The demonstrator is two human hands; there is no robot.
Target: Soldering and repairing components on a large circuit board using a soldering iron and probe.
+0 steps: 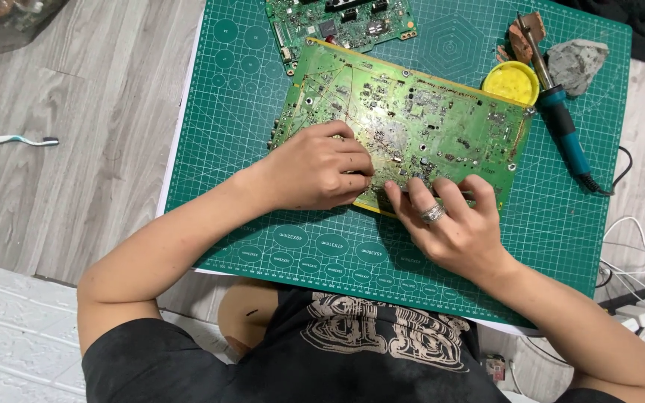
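- A big green circuit board (404,123) lies flat on a green cutting mat (218,127). It sits a little crooked, with its near edge close to the person.
- The left hand (315,168) rests on the near left part of the board. Its fingers are curled in and pressed close together, like a loose fist. I cannot tell if it pinches anything small.
- The right hand (449,220) rests on the near edge of the board, just beside the left hand. Its fingers lie flat, a little spread, with the tips on the board. It holds nothing I can see.
- A silver ring (433,213) is on 1 finger of the right hand.
- A 2nd green circuit board (337,26) lies at the far edge of the mat. The big board covers part of it.
- A round yellow tin (511,80) sits just past the far right corner of the big board.
- A soldering iron with a blue handle (561,119) lies on the mat next to the tin. Its black cord runs off the right side.
- A grey crumpled rag (576,63) lies near the tip of the iron.
- A white toothbrush (16,139) lies on the grey wood floor, well apart from the mat on the left.
- White cables (628,246) lie on the floor at the right.
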